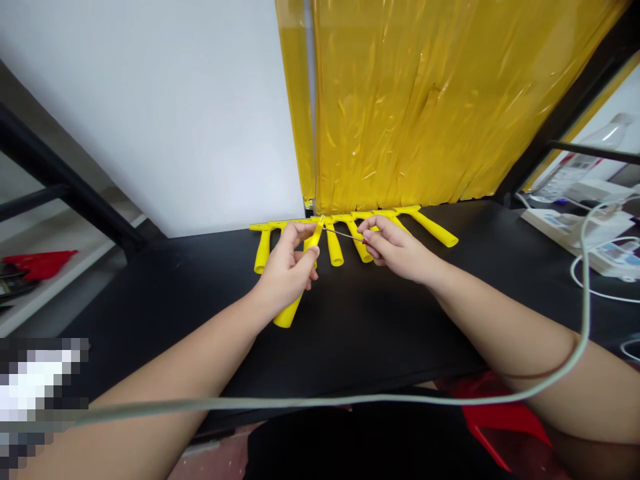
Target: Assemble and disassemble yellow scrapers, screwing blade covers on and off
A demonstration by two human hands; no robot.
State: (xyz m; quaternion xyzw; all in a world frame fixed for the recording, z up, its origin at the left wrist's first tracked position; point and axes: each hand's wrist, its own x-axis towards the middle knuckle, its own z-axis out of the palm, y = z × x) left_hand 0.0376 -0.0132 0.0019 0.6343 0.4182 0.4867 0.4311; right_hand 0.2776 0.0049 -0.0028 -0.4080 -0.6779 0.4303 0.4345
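My left hand (289,267) is closed around a yellow plastic handle (290,312), whose wide hollow-looking end points down toward me. The handle's narrow upper end sticks out above my thumb. In my right hand (395,250) is a thin metal rod (345,235) with a little red near my fingers; its exact kind is hard to tell. The rod's tip points left, close to the narrow end of the held handle. Behind both hands, several similar yellow handles (336,250) lie in a row on the black table (360,333).
A white panel (215,120) and yellow plastic film (415,100) stand at the table's back. To the right are power strips (600,247) and a clear bottle (585,157). A pale cable (350,401) runs across in front of my forearms.
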